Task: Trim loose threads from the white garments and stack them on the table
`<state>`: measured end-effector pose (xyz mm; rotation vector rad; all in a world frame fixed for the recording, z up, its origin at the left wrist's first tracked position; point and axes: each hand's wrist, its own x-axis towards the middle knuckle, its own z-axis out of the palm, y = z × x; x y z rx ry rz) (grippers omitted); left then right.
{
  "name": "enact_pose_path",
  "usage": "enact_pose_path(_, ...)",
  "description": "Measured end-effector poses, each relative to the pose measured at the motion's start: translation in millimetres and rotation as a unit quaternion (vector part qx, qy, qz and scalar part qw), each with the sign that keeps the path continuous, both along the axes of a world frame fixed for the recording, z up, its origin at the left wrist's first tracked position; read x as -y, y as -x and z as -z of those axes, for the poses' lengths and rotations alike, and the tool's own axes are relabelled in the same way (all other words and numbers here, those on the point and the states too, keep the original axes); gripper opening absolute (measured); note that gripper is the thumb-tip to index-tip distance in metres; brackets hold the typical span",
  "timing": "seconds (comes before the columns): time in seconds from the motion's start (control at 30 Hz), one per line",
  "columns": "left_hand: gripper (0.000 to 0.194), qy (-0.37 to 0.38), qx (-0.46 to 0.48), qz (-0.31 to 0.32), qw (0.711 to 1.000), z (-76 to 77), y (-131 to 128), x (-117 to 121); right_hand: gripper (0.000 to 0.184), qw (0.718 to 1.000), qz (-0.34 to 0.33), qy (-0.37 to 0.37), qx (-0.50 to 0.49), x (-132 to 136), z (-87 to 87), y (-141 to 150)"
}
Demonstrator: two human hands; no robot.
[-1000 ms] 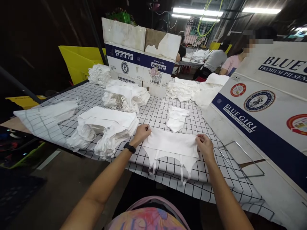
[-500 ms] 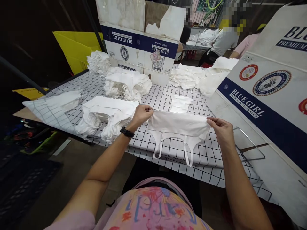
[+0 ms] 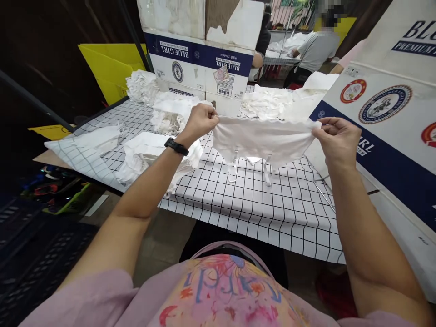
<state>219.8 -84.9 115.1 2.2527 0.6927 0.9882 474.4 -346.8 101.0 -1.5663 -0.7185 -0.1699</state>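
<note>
A white camisole top (image 3: pixel 262 138) hangs stretched between my two hands, raised off the table, its thin straps dangling downward. My left hand (image 3: pixel 201 120) pinches one end of its upper edge; a black band circles that wrist. At the opposite end, my right hand (image 3: pixel 339 138) grips the other corner between thumb and fingers. Left of the held top lies a stack of folded white garments (image 3: pixel 146 152), partly behind my left forearm. Another white pile (image 3: pixel 172 111) sits beyond my left hand. A bit of white cloth beneath the top is mostly hidden by it.
The table wears a white cloth with black grid lines (image 3: pixel 218 190). An upright cardboard box (image 3: pixel 197 63) stands at the back, and a big carton (image 3: pixel 384 104) rises on the right. More white garments (image 3: pixel 267 102) lie behind. A person (image 3: pixel 316 50) is in the background.
Both hands have lifted the camisole top up and away from me, off the table. My right hand has moved outward, pulling the top wider.
</note>
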Motion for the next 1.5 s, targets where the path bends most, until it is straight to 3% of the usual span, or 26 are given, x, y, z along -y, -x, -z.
enact_pose_path(0.2, 0.018, 0.011, 0.057, 0.024, 0.998, -32.3, -6, -10, 0.022, 1.000, 0.023, -0.013, 0.004, -12, -33.5, 2)
enact_pose_path(0.43, 0.014, -0.027, 0.063, -0.009, 0.998, -37.8, -7, -17, 0.017, 0.999, 0.004, -0.044, -0.003, -16, -43.2, 2)
enact_pose_path(0.63, 0.005, 0.148, 0.128, 0.050, 0.979, -38.0, 3, -15, 0.013, 0.994, -0.033, -0.042, -0.100, -9, -48.2, 6)
enact_pose_path(0.8, 0.013, 0.252, 0.132, 0.062, 0.957, -37.2, 12, -17, 0.013, 0.983, -0.065, -0.029, -0.168, -6, -47.2, 6)
enact_pose_path(0.93, 0.020, 0.302, 0.141, 0.065, 0.941, -35.0, 17, -14, 0.016, 0.971, -0.081, -0.027, -0.221, -3, -41.2, 6)
enact_pose_path(1.17, 0.030, 0.323, 0.142, 0.073, 0.933, -29.1, 40, -1, 0.026, 0.954, -0.117, -0.012, -0.276, 12, -35.1, 16)
enact_pose_path(1.27, 0.028, 0.330, 0.134, 0.097, 0.930, -19.1, 53, 4, 0.029, 0.939, -0.156, 0.007, -0.308, 23, -31.6, 25)
enact_pose_path(1.33, 0.023, 0.324, 0.117, 0.103, 0.933, -1.1, 60, 8, 0.029, 0.921, -0.191, 0.024, -0.338, 28, -18.6, 33)
enact_pose_path(1.4, 0.017, 0.278, 0.072, 0.074, 0.955, 26.9, 63, 13, 0.028, 0.911, -0.205, 0.045, -0.356, 31, 4.9, 42)
enact_pose_path(1.5, 0.011, 0.176, -0.023, 0.019, 0.984, 75.1, 64, 21, 0.027, 0.916, -0.183, 0.071, -0.350, 31, 47.7, 56)
